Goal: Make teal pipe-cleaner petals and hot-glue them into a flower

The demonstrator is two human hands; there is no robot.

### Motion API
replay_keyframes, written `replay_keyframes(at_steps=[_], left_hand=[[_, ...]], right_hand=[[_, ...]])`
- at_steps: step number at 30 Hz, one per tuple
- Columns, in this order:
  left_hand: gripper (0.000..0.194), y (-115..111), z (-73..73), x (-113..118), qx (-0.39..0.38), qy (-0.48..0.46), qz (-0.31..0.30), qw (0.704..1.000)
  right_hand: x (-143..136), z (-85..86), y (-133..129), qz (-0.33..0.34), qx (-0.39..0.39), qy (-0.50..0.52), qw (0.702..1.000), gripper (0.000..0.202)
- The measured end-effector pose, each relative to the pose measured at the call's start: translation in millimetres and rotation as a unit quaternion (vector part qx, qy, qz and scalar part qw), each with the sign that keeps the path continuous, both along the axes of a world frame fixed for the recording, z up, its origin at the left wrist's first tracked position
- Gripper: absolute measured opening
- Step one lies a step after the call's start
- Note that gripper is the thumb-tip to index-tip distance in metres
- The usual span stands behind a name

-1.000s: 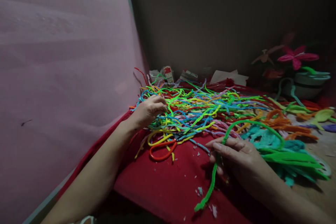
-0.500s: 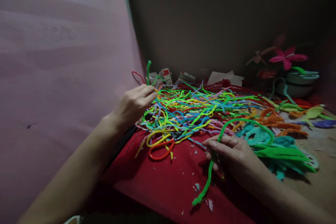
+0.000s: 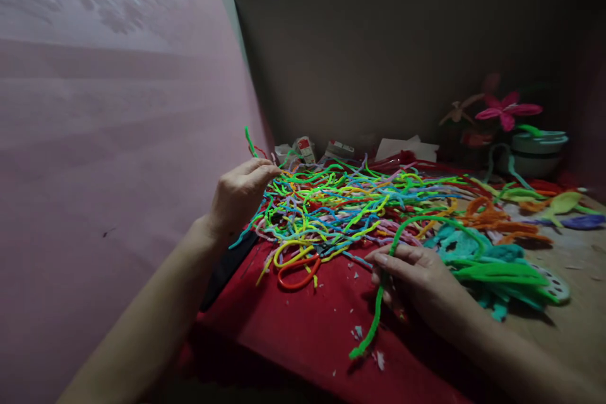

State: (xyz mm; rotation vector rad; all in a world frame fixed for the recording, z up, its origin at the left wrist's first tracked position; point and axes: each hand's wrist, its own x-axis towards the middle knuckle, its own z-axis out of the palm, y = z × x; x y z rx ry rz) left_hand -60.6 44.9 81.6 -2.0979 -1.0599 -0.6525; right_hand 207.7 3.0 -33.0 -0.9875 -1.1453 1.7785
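A bent green pipe cleaner [image 3: 375, 323] is pinched in my right hand [image 3: 411, 271]; it arches over the hand and one end hangs above the red cloth. My left hand [image 3: 243, 192] is closed at the left edge of a tangled heap of multicoloured pipe cleaners [image 3: 350, 202]. A green stem [image 3: 250, 142] sticks up behind its fingers, but what the fingertips grip is hidden. Yellow and red loops [image 3: 297, 285] lie at the heap's front. Beside my right hand rest teal and green fuzzy pieces [image 3: 502, 268].
Red cloth [image 3: 284, 328] with small scraps covers the table front. Orange pieces [image 3: 487, 218] and a yellow-green one [image 3: 565, 203] lie right. A pot [image 3: 540, 154] stands near a pink flower [image 3: 509, 108]. Small boxes [image 3: 305, 149] line the back; a pink wall [image 3: 118, 170] rises left.
The view has shifted slightly. The green stem by my left hand now leans left and stands lower, and a blue strand shows below that hand. My right hand keeps its hold.
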Motion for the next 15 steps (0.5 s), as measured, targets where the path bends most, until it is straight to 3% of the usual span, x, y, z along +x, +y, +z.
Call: replay_keyframes(at_steps=[9,15], left_hand=[[0.02,8.5,-22.0,18.0,-0.038,-0.013,-0.026,0.999],[0.021,27.6,-31.3,18.8,-0.058,-0.044,0.016,0.997]], right_hand=[[0.5,-4.3,2.5,-0.013,0.016,0.006,1.0,0.03],[1.1,-8.7,2.4,0.008,0.007,0.007,1.0,0.029]])
